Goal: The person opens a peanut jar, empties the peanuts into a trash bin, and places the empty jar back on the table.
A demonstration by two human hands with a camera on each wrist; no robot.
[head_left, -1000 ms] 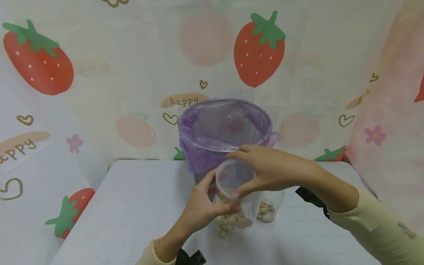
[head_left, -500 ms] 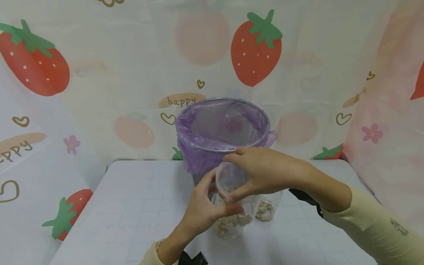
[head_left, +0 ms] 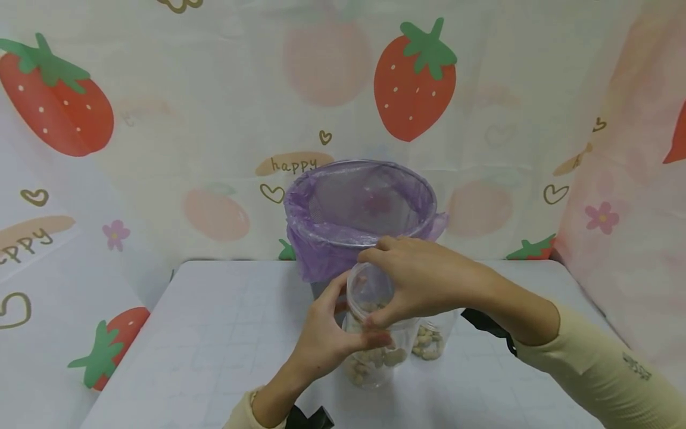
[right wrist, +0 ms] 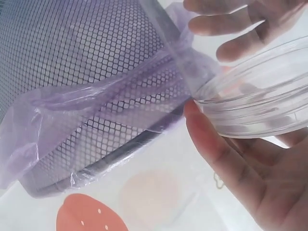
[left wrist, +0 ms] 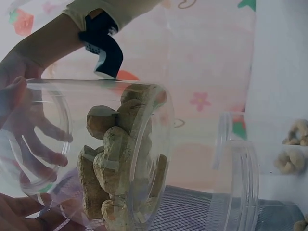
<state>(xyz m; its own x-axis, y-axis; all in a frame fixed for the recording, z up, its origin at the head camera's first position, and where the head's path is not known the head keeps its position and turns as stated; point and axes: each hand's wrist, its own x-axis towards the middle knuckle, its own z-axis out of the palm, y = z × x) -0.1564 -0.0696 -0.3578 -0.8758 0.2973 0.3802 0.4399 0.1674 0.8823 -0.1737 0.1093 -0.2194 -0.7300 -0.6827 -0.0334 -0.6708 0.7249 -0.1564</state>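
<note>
Hands: our left hand [head_left: 327, 339] grips the clear jar [head_left: 375, 351] round its side; our right hand [head_left: 418, 280] curls over its lid [head_left: 370, 289].
Jar place: on the worktop [head_left: 214, 333], at 6 o'clock from the purple-lined mesh bin [head_left: 359, 208].
Neighbour: second jar [head_left: 431, 339] at 3 o'clock.
Handling: we judge it light, stiff and slippery, peanuts shifting inside; best held low on the wall.

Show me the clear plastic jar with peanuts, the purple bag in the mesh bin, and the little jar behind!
clear plastic jar of peanuts [head_left: 375, 357], head view, lower wall.
purple bag lining the mesh bin [head_left: 321, 250], head view, front fold.
small clear jar [head_left: 429, 345], head view, its nuts.
</note>
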